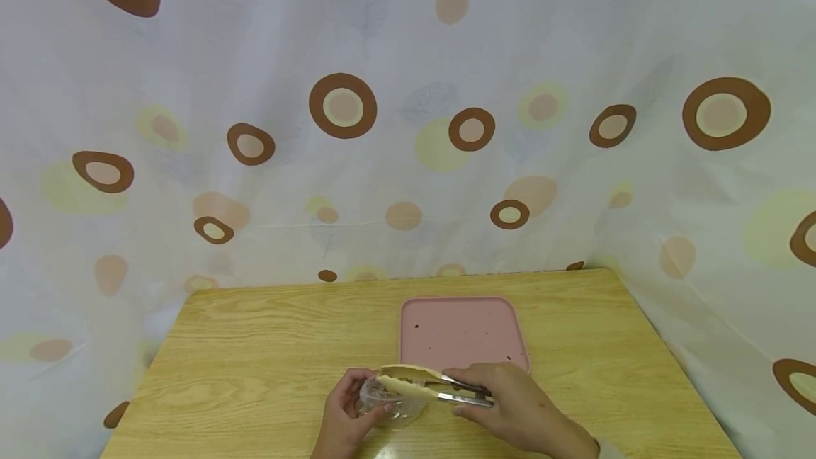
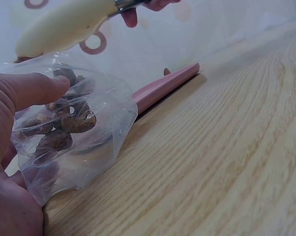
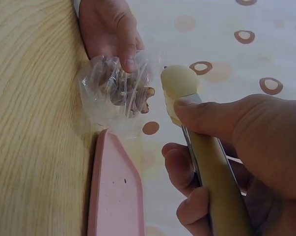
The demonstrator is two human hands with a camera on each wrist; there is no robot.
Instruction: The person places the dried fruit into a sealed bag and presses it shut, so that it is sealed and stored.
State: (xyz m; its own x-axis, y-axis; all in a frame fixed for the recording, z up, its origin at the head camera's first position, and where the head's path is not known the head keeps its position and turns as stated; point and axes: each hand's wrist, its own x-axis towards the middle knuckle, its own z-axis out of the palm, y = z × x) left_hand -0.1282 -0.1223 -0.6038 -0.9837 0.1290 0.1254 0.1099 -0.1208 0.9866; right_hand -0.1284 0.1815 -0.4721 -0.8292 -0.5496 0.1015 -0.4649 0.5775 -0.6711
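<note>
By near left corner of pink tray (image 1: 459,338), left hand (image 1: 346,409) grips clear bag (image 1: 403,412) holding brown pieces (image 2: 59,139). By tray's near right corner, right hand (image 1: 519,399) holds tongs (image 1: 416,391), tips apart, near bag. Dark specks (image 1: 417,326) on tray.

Left of the left fingers (image 1: 380,414), the desk (image 1: 242,374) leaves a wide passage. Rightward, the clear plastic bag (image 1: 408,412) and the serving tongs (image 1: 411,389) block the gap toward the right fingers (image 1: 470,374). Ahead of these, a pink tray (image 1: 462,331) obstructs; to their right, there is room before the spotted curtain (image 1: 714,246).
</note>
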